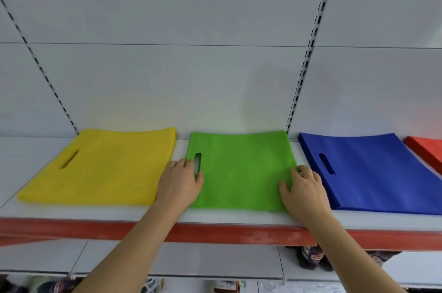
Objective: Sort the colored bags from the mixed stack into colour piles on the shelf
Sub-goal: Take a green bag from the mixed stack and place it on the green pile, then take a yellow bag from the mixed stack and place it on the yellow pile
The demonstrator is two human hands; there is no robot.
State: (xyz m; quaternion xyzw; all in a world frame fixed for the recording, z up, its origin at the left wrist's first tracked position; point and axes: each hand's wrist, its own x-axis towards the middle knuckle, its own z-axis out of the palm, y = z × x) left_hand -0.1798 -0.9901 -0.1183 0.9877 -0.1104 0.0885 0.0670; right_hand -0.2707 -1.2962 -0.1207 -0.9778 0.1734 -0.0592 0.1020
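Four colour piles of flat bags lie side by side on the white shelf: a yellow pile at the left, a green pile in the middle, a blue pile to its right, and a red pile cut off by the right edge. My left hand rests on the green pile's left edge, fingers beside its handle slot. At the pile's right edge lies my right hand, fingers spread on the top green bag.
The shelf has a red front lip and a white back wall with slotted uprights. Below hangs a lower level with assorted goods, partly hidden by my arms.
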